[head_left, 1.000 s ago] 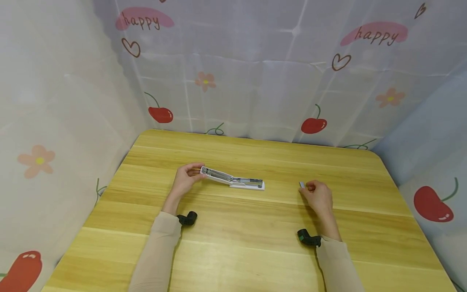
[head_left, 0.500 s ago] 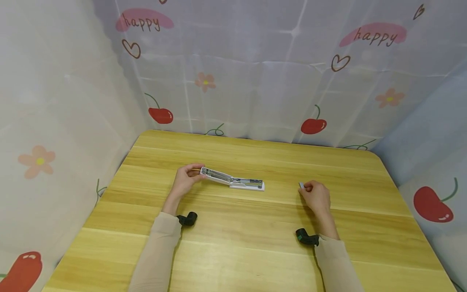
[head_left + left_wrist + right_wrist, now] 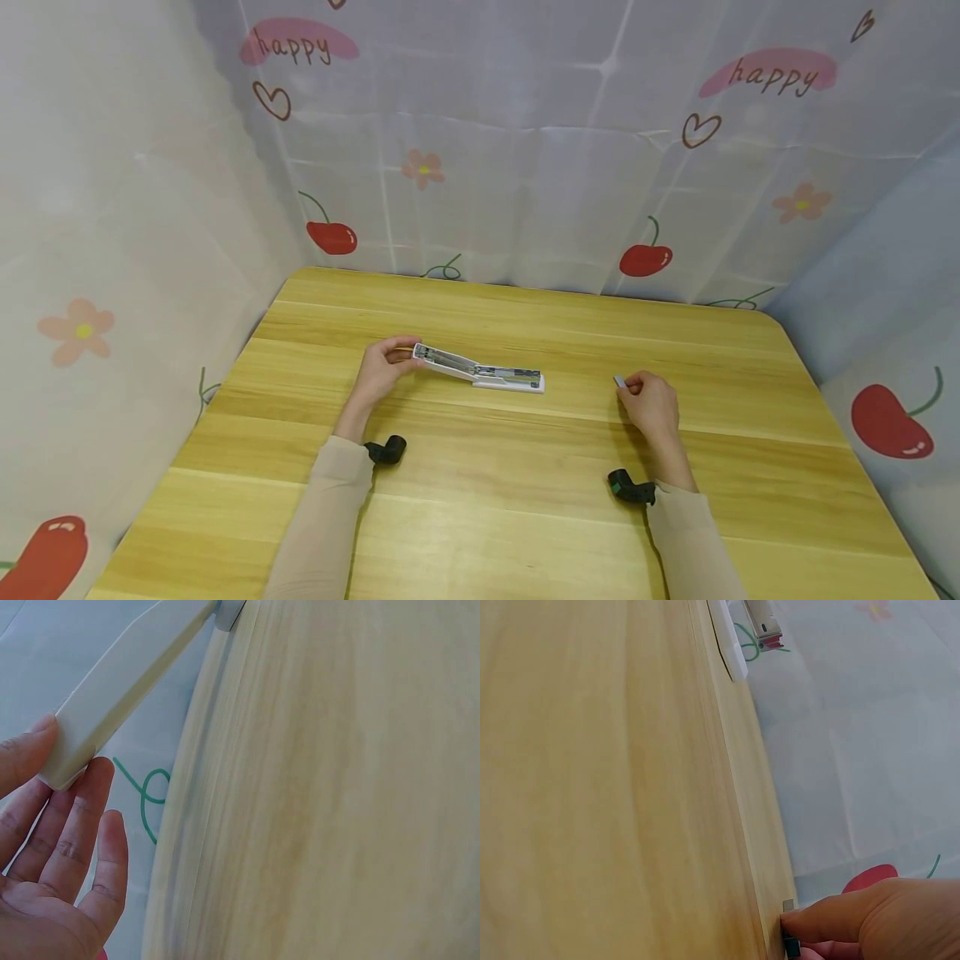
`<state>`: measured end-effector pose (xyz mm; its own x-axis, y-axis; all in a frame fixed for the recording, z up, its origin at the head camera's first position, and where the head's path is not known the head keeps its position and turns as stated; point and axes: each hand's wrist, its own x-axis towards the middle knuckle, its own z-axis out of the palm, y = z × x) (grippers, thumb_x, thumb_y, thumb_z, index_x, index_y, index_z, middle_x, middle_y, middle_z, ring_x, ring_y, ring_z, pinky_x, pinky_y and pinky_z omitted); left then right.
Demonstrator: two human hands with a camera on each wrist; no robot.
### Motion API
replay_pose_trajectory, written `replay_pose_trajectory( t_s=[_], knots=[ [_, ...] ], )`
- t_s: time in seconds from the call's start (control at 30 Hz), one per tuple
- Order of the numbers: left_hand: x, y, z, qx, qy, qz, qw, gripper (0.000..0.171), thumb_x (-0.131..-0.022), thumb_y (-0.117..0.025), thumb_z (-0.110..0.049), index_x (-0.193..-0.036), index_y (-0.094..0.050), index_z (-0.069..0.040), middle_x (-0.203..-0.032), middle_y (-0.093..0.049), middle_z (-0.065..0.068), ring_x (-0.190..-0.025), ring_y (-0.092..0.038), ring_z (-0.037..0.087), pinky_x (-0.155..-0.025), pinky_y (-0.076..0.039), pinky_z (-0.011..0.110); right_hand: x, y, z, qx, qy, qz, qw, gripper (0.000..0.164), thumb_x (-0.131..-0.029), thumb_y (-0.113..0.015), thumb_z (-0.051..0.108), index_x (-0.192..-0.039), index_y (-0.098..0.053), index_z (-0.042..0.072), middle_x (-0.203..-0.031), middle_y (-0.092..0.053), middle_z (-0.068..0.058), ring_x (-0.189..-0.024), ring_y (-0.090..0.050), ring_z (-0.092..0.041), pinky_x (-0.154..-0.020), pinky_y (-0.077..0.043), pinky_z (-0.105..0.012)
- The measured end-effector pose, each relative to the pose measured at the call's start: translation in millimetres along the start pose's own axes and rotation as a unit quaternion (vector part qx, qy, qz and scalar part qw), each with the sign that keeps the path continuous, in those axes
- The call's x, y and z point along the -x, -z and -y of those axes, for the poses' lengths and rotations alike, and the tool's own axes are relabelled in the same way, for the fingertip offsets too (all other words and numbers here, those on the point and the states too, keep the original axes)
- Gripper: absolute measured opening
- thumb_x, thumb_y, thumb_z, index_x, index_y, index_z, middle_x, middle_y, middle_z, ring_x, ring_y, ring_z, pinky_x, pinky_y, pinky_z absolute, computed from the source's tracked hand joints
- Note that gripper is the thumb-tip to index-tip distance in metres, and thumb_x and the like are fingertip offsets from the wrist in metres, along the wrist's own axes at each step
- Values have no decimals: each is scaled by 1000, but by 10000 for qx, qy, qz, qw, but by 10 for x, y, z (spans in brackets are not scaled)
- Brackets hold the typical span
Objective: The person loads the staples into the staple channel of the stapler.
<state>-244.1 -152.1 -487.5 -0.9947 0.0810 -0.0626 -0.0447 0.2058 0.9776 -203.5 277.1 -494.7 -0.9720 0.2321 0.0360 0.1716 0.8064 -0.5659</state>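
Observation:
A white stapler (image 3: 507,384) lies on the wooden table, its long top swung up and back to the left so the metal inside shows. My left hand (image 3: 377,372) pinches the raised end of that top, with the thumb on one side and fingertips on the other. In the left wrist view the white top (image 3: 124,686) slants up from the fingers. To the right of the stapler, my right hand (image 3: 651,403) pinches a small grey staple strip (image 3: 619,381) between thumb and fingers. One end of the strip sticks out past the fingertips.
The wooden table (image 3: 480,492) has rounded far corners. A printed curtain (image 3: 510,192) hangs right behind its far edge and along both sides. A black wrist camera (image 3: 386,450) sits at the left cuff, another black camera (image 3: 630,487) at the right.
My right hand has shifted slightly to the left with the staple strip. The left hand and the stapler have stayed in place.

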Motion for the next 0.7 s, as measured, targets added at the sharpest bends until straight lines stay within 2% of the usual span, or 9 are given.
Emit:
replay_pose_trajectory(
  t_s=[0.23, 0.47, 0.7],
  knots=[
    [-8, -10, 16, -21, -93, -21, 10000, 42, -87, -72, -2, -128, -62, -1, -120, -64, 23, -94, -64, 11, -83, -56, 26, 1, -9, -19, -66, -8, -33, 10000, 21, -90, -64, 13, -102, -67, -4, -93, -67, -19, -80, -60, -30, -63, -43, -32],
    [5, -10, 17, 14, -105, 9, 9999, 42, -88, -71, -3, -129, -62, -1, -123, -63, 23, -95, -63, 12, -90, -55, 38, 7, -13, -26, -66, 5, -38, 10000, 22, -91, -63, 15, -104, -68, -3, -95, -68, -18, -80, -61, -30, -62, -43, -30],
    [22, -5, -41, 133, 31, 84, 9999, 43, -88, -70, -1, -130, -60, 1, -124, -62, 24, -95, -63, 11, -94, -53, 44, 5, 3, -5, -14, -40, -82, 10000, 21, -92, -63, 17, -104, -69, 0, -95, -69, -15, -77, -60, -27, -59, -41, -28]
  ],
)
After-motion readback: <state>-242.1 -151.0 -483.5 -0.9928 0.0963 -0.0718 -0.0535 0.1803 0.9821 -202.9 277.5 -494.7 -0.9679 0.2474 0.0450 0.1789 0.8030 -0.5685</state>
